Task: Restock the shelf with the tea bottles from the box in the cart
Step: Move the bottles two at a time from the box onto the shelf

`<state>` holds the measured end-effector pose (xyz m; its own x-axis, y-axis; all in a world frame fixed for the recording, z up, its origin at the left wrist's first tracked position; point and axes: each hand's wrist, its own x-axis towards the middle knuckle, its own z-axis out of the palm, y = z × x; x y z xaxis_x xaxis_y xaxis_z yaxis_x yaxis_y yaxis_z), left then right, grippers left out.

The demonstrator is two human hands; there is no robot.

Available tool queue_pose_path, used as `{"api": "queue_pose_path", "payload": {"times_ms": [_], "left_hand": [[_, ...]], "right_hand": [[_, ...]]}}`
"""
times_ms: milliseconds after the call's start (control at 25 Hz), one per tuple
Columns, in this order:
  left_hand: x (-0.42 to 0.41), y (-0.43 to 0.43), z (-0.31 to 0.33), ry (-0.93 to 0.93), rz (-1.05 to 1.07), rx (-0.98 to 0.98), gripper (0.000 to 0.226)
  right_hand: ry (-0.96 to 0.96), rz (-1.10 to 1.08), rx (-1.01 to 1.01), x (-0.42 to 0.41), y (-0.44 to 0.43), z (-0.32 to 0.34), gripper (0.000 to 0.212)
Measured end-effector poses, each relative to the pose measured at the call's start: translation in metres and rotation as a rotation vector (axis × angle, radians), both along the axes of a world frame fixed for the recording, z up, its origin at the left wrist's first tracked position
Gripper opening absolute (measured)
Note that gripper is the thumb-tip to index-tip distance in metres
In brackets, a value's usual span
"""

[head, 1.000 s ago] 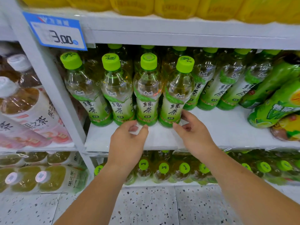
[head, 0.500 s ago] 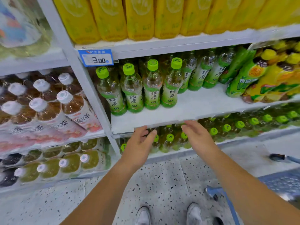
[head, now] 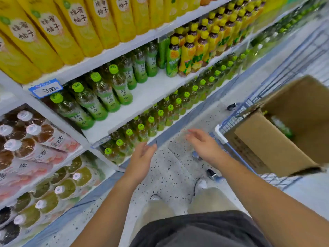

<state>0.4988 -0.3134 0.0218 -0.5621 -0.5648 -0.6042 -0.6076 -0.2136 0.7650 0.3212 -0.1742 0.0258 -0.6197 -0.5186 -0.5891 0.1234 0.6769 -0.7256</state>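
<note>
Green-capped tea bottles (head: 99, 97) stand in a row near the front of the white shelf (head: 147, 91), with more behind them. An open cardboard box (head: 277, 145) sits in the blue wire cart (head: 231, 122) at the right; one green tea bottle (head: 282, 126) shows inside it. My left hand (head: 140, 160) hangs over the floor below the shelf edge, fingers relaxed and empty. My right hand (head: 204, 144) is also empty with fingers spread, between the shelf and the cart.
Yellow drink cartons (head: 74, 24) fill the shelf above. Yellow-capped bottles (head: 192, 49) stand to the right of the tea. White-capped bottles (head: 32, 136) fill the left bay. More green-capped bottles (head: 160, 113) line the lower shelf. Speckled floor (head: 170, 175) and my feet lie below.
Both hands have drawn back from the shelf edge and down over the floor. The view has swung right, bringing the cart and open box into sight.
</note>
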Motion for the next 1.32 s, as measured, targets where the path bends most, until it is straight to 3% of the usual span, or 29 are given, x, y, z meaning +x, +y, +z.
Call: {"api": "queue_pose_path", "payload": {"times_ms": [320,680,880,1320], "left_hand": [[-0.065,0.065,0.055,0.095,-0.315,-0.139,0.061],[-0.192,0.176,0.083,0.143,-0.405,-0.175,0.057],[-0.243,0.232,0.082,0.077,-0.399,-0.086,0.057],[-0.431,0.262,0.065,0.072,-0.675,-0.03,0.053]], "right_hand": [[0.04,-0.236,-0.106,-0.031,0.101,0.039,0.041],[0.079,-0.284,-0.079,-0.123,0.239,0.054,0.052],[0.04,-0.342,-0.081,-0.172,0.301,0.051,0.049],[-0.054,-0.753,0.038,-0.275,0.319,0.017,0.051]]}}
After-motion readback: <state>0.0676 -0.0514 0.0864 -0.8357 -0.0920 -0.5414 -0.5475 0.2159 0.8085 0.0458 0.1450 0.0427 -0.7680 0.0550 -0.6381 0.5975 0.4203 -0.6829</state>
